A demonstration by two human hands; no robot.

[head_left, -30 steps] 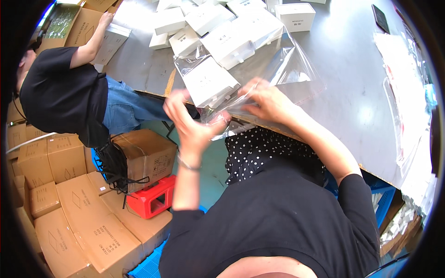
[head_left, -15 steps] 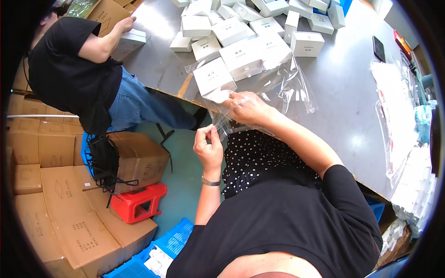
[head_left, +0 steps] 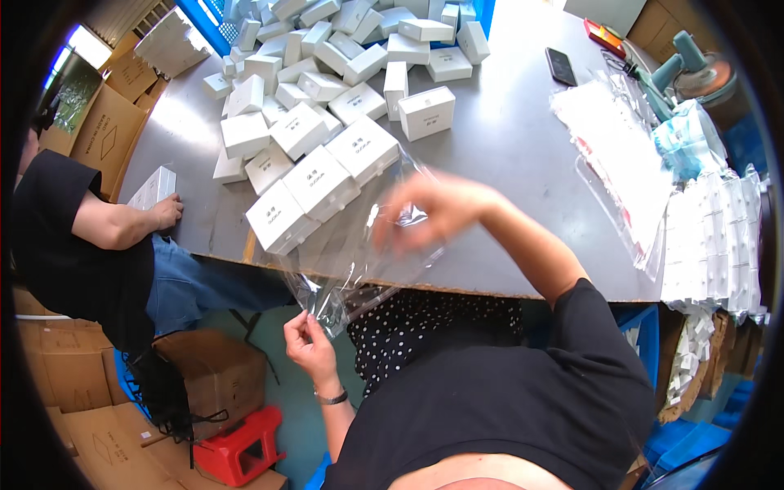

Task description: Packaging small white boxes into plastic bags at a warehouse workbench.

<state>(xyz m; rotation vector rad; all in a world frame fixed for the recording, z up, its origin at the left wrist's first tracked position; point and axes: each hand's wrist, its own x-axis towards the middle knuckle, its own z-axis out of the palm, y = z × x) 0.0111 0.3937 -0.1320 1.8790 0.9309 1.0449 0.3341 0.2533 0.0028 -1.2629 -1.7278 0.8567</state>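
My left hand (head_left: 310, 347) is closed in a pinch on a clear plastic bag (head_left: 327, 306), just off the table's front edge. The film stretches up from my fingers onto the table, beside a neat row of white boxes (head_left: 317, 181). Whether any of these boxes lie inside the film, I cannot tell. Over the bag's right part hovers my right hand (head_left: 429, 208), smeared by motion with its fingers bent. Its grip on the film cannot be made out. Behind the row lies a loose heap of similar white boxes (head_left: 327, 61).
At left a person in black rests a hand (head_left: 167, 211) by a white box (head_left: 153, 189). A phone (head_left: 560, 65), flat clear bags (head_left: 612, 155) and a small fan (head_left: 694, 73) occupy the right side. Cartons (head_left: 73, 367) and a red stool (head_left: 238, 447) stand on the floor.
My right hand has come away from the nearest box toward the right. My left hand keeps its pinch on the film. The other person's raised hand has come down. The whole view has shifted.
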